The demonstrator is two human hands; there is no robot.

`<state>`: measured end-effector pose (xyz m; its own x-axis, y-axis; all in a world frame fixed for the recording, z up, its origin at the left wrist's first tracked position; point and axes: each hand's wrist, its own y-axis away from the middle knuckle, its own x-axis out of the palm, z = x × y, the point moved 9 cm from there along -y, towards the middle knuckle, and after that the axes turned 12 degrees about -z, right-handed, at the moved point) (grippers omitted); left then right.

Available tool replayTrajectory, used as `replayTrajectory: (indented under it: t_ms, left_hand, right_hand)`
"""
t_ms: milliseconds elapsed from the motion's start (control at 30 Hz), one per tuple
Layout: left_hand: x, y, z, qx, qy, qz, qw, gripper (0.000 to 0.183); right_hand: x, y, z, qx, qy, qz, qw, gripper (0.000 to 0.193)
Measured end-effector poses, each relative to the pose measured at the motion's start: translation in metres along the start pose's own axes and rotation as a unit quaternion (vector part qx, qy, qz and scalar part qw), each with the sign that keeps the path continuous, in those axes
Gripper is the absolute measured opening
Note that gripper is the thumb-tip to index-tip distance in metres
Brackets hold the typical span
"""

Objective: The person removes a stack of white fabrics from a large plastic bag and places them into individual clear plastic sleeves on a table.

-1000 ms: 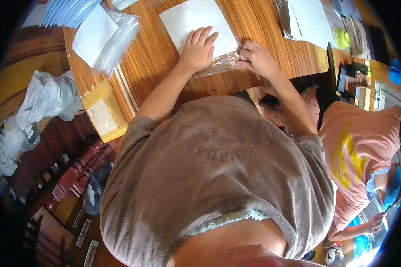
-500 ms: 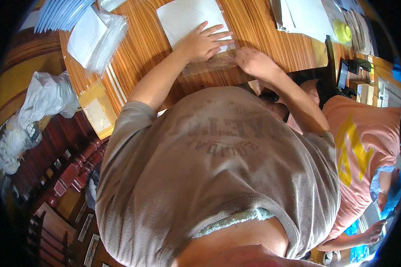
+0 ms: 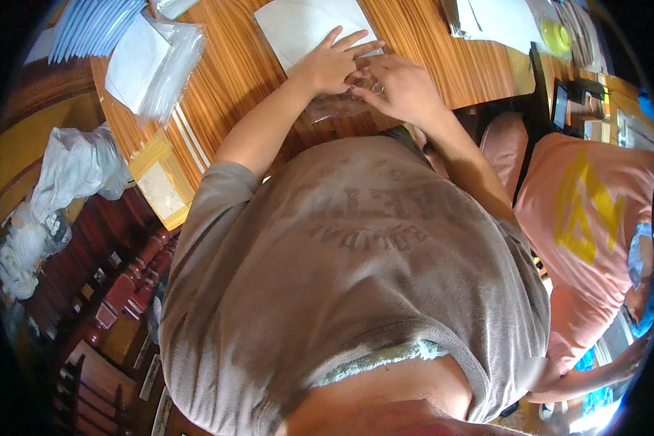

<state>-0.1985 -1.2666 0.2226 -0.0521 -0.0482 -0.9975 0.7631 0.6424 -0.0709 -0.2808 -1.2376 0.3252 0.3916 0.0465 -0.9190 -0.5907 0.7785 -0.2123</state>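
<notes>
Here the white sheet [image 3: 305, 33] is seen lying flat on the wooden table [image 3: 414, 51], its near end partly covered by the left hand [image 3: 330, 69], whose fingers are spread wide. Right up against it, the right hand [image 3: 405, 89] is held with fingers bent and thumb reaching across; whether anything is pinched there cannot be told. Clear plastic film [image 3: 327, 110] is spotted below the hands, near the table's edge, and how it meets the sheet is hidden. Trouble could be caused by that thin film: if pulled unevenly, it may be wrinkled or torn. If too little weight is put on by the spread fingers, the sheet could be skewed; with the hands crowded together, a fold could easily be missed.
</notes>
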Motion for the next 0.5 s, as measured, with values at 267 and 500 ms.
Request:
replayTrajectory:
  t_ms: [267, 500]
  left_hand:
    - [0.006, 0.008, 0.003, -0.028, 0.032, -0.119, 0.992, 0.051]
    - [-0.003, 0.006, 0.001, -0.016, 0.034, -0.126, 0.991, 0.052]
  right_hand:
    - [0.052, 0.048, 0.030, -0.131, -0.020, 0.007, 0.991, 0.014]
    - [0.015, 0.064, 0.028, -0.064, 0.004, -0.042, 0.997, 0.051]
